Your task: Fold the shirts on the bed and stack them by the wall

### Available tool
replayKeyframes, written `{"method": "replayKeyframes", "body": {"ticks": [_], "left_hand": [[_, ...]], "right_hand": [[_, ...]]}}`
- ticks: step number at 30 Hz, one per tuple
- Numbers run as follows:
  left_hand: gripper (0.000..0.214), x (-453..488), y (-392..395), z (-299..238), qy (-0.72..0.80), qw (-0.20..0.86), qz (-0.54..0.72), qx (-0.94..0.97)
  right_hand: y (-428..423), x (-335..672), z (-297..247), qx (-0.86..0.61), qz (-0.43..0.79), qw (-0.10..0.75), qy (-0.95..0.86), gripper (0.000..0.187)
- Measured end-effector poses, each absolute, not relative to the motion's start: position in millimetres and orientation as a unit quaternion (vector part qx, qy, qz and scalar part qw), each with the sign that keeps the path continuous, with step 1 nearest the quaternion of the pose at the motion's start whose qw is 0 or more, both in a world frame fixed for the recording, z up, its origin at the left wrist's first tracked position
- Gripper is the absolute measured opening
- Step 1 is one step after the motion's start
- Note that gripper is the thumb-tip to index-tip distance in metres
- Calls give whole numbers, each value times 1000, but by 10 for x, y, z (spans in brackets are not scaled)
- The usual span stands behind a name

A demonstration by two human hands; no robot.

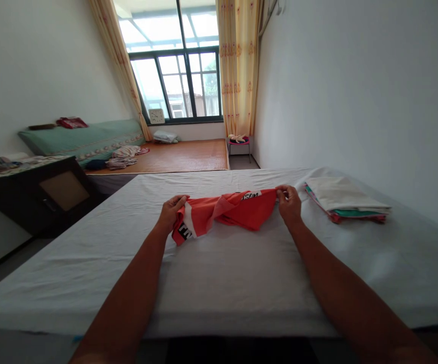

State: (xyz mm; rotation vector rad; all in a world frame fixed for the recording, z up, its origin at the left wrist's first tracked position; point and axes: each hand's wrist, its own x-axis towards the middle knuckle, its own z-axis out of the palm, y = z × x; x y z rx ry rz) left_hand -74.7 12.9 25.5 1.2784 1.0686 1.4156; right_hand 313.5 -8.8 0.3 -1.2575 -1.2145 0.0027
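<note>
Status: the orange cloth (241, 212) spans the middle of my bench (226, 298), its far edge drawn out between my two grips. My left fingers (180, 199) are pinched on its left end, beside a white band with black lettering; my right fingers (284, 190) are pinched on its right far corner. Whether the lower folds touch the sheet or hang just above it, I cannot tell.

Progress, as I judge it: partial. The cloth is spread in width, but its middle is twisted and its near edge uneven; neither is flat yet. To the right, apart from my right fingers, a folded stack (349, 194) lies flat, pale on top with green and red layers below; that portion looks finished.

Edges and room: on the near side, a broad stretch of white sheet runs to the bench edge, between my forearms. Leftward, more sheet reaches the slanting left edge, with a dark cabinet (33, 189) beyond. Rightward, the stack limits my reach; the far edge lies not far past the cloth.
</note>
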Motion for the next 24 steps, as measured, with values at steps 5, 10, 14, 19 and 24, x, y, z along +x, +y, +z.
{"method": "replayKeyframes", "body": {"ticks": [5, 10, 14, 19, 24], "left_hand": [[46, -817, 88, 249, 393, 532, 576, 480], [56, -908, 50, 217, 427, 603, 436, 513], [55, -899, 14, 201, 449, 577, 326, 600], [60, -833, -17, 175, 434, 538, 233, 684], [53, -817, 32, 62, 435, 509, 238, 703]], "right_hand": [[-99, 3126, 4, -534, 34, 657, -531, 20], [-78, 3079, -108, -541, 41, 557, -629, 39], [-57, 2981, -263, -582, 85, 400, -703, 59], [-70, 2918, -312, -592, 70, 251, -763, 44], [-91, 2978, -235, -572, 44, 363, -734, 28]]}}
